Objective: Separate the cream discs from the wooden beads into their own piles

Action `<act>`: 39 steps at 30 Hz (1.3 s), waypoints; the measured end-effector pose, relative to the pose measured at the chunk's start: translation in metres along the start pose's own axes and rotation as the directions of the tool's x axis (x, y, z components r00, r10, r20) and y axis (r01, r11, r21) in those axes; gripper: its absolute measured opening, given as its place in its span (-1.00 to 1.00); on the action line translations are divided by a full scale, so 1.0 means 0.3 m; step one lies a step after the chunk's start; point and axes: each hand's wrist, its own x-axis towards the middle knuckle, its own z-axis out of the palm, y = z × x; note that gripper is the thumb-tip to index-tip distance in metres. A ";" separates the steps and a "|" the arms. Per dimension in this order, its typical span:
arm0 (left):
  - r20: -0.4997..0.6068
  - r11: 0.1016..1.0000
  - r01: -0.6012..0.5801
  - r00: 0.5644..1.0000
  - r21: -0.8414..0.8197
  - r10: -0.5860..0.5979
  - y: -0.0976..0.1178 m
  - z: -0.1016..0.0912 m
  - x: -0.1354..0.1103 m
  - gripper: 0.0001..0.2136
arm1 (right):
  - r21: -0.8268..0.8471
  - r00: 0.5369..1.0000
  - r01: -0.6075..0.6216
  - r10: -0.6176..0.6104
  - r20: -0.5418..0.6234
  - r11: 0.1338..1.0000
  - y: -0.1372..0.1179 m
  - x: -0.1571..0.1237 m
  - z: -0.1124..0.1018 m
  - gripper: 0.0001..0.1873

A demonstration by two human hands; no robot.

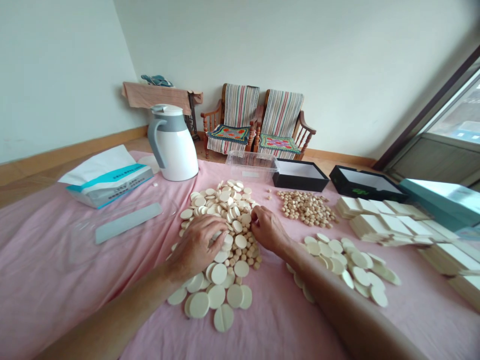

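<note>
A heap of pale round wooden discs [218, 273] lies in the middle of the pink cloth, with small wooden beads or plugs [240, 252] mixed in along its right side. Over the left part of this heap rests my left hand [198, 242], its thumb apart from the bent fingers and discs showing between them. My right hand [268, 227] is at the heap's right edge, its fingers curled together; what they hold, if anything, is hidden. Beyond it lies a separate pile of small wooden pieces [307, 207]. Larger discs [337, 260] spread out near my right forearm, which covers part of them.
Stacked pale square blocks [392, 225] stand at the right, near a light-blue box [442, 200]. Black trays [300, 176] and a clear plastic box [251, 166] line the far edge. A white jug [176, 145], a tissue pack [110, 182] and a clear lid [123, 225] are on the left.
</note>
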 end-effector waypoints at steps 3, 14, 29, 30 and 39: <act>-0.006 1.000 -0.005 1.000 0.003 0.005 -0.001 0.001 0.001 -0.88 | -0.012 1.000 0.003 -0.003 0.008 1.000 0.002 0.002 -0.001 -0.79; -0.005 1.000 0.000 1.000 0.007 0.000 -0.001 0.001 0.007 -0.90 | -0.078 0.992 -0.002 0.012 0.124 0.997 0.017 0.009 -0.061 -0.85; -0.033 1.000 0.010 0.999 0.029 -0.009 0.007 -0.011 0.010 -0.89 | -0.387 0.955 -0.030 0.142 0.262 0.922 0.137 0.032 -0.166 -0.75; -0.037 0.999 0.010 0.999 0.032 -0.009 0.008 -0.013 0.009 -0.89 | -0.406 0.959 -0.040 0.150 0.241 0.913 0.143 0.043 -0.163 -0.73; -0.039 0.999 0.001 0.999 0.035 0.001 0.010 -0.012 0.004 -0.89 | -0.481 0.989 0.013 0.059 0.135 0.877 0.142 0.254 -0.099 -0.71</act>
